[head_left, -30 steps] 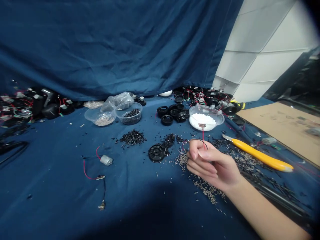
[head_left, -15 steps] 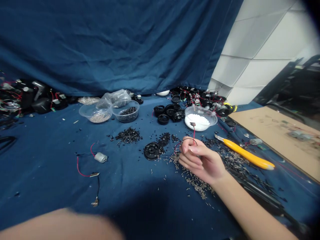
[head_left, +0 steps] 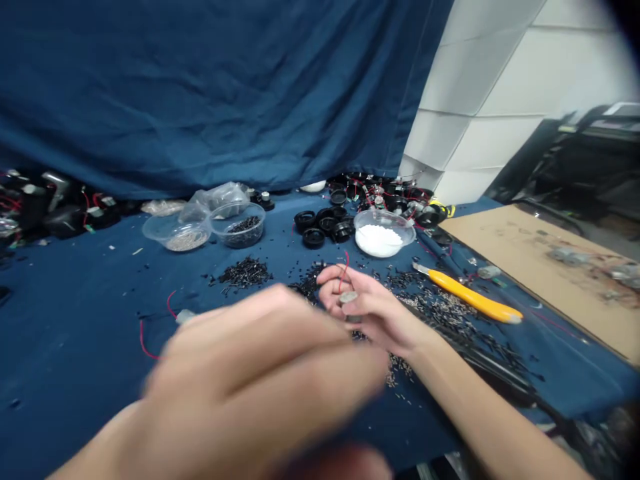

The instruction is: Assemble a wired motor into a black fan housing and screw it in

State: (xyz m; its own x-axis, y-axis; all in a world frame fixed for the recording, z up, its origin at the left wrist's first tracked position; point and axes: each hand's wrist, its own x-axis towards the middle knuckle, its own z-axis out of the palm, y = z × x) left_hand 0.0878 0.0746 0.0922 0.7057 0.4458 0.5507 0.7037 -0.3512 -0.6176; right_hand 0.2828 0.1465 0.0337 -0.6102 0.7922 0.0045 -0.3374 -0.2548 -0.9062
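My right hand [head_left: 367, 300] is pinched around a thin red wire [head_left: 343, 272] and a small silver cylindrical part [head_left: 349, 298], over scattered grey pins on the blue cloth [head_left: 150, 267]. My left hand [head_left: 260, 373] is large and blurred in the foreground, just in front of my right hand, and shows nothing held. A silver motor [head_left: 185, 316] with red wires lies on the cloth to the left, mostly hidden behind my left hand. A black wheel that lay near my right hand is hidden.
A clear bowl of white granules [head_left: 384, 230] stands beyond my hands. Further left are bowls of grey [head_left: 186, 240] and black parts [head_left: 240, 233]. Black wheels [head_left: 315, 237] and a yellow utility knife [head_left: 467, 300] are nearby, with a cardboard sheet [head_left: 545, 267] at right.
My left hand has come in from the lower left, over the cloth. My right hand has moved left, and a silver part now shows at its fingers. The view has shifted.
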